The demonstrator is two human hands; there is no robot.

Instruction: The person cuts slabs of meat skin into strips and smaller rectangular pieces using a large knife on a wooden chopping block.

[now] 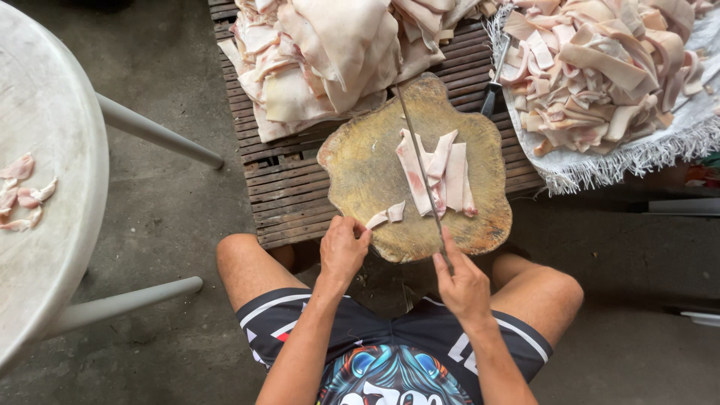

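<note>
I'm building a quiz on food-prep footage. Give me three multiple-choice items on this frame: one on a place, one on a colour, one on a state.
1. Where does the round wooden chopping block rest?
A. on a slatted wooden pallet
B. on the white table
C. on the person's lap

2. What colour are the strips on the block?
A. dark green
B. pale pink and white
C. black

3. What is the right hand doing?
A. lying open on the knee
B. holding a long thin knife
C. lifting the block

Answers:
1 A, the block sits on the dark slatted pallet.
2 B, the strips look pale pink and white.
3 B, its grip closes on the knife, whose blade lies over the strips, while the left hand touches the block's near edge.
</note>
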